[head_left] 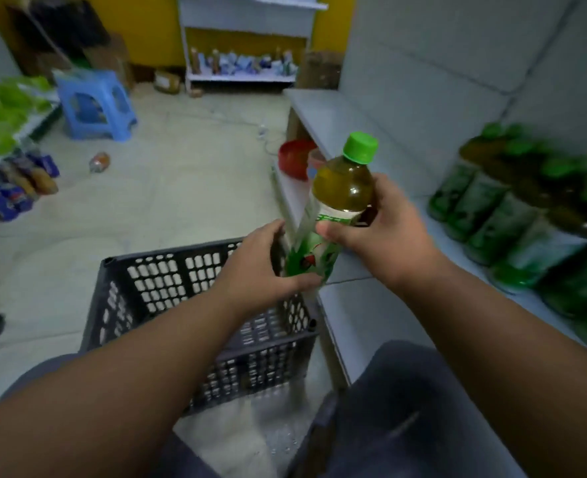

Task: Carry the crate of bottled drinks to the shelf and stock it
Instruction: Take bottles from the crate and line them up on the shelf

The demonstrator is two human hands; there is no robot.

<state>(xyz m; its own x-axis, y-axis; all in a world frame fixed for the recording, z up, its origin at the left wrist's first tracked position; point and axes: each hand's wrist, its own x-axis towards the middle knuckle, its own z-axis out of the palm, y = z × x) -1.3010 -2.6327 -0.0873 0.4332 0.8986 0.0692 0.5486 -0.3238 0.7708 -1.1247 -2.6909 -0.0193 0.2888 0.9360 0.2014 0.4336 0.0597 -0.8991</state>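
Currently the bottle (333, 215) is clasped by both hands, left hand (267, 263) and right hand (388, 229); neighbouring shelved bottles (512, 215) could be toppled if it is set down carelessly.

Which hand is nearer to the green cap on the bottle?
Right. The right hand grips the bottle just below the green cap; the left hand holds the bottle's bottom, farther away.

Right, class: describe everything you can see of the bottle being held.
The bottle looks like clear plastic, with a bright green screw cap, brownish-amber drink inside and a green-and-white label. It is capped, tilted slightly right, above the dark crate beside the shelf. The left hand grips its base; the right hand holds its upper body.
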